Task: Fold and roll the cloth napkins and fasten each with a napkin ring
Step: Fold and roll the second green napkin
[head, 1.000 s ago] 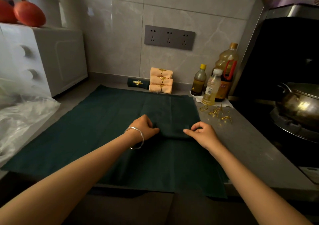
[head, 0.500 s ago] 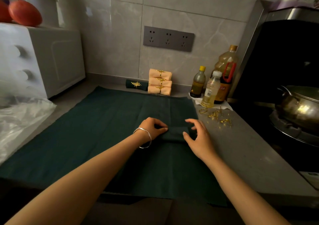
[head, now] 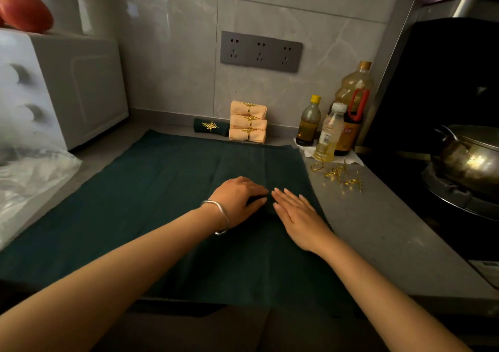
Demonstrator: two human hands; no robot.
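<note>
A dark green napkin roll (head: pixel 259 200) lies on a large dark green cloth (head: pixel 151 189) spread over the counter. My left hand (head: pixel 237 200), with a silver bangle at the wrist, grips the roll's left end. My right hand (head: pixel 297 214) lies flat with fingers straight on the roll's right part, hiding most of it. Loose gold napkin rings (head: pixel 337 175) lie on the grey counter to the right. By the wall stand three peach rolled napkins (head: pixel 248 122) with gold rings and one green ringed roll (head: pixel 212 127).
Three bottles (head: pixel 332 127) stand at the back right on white paper. A metal pot (head: pixel 469 157) sits on the stove to the right. A white appliance (head: pixel 67 87) and a clear plastic bag (head: pixel 29 179) are on the left. The counter's front edge (head: pixel 459 295) is near.
My hands have moved closer together over the roll. My right hand went from pinching the roll's end to lying flat on it with straight fingers.
</note>
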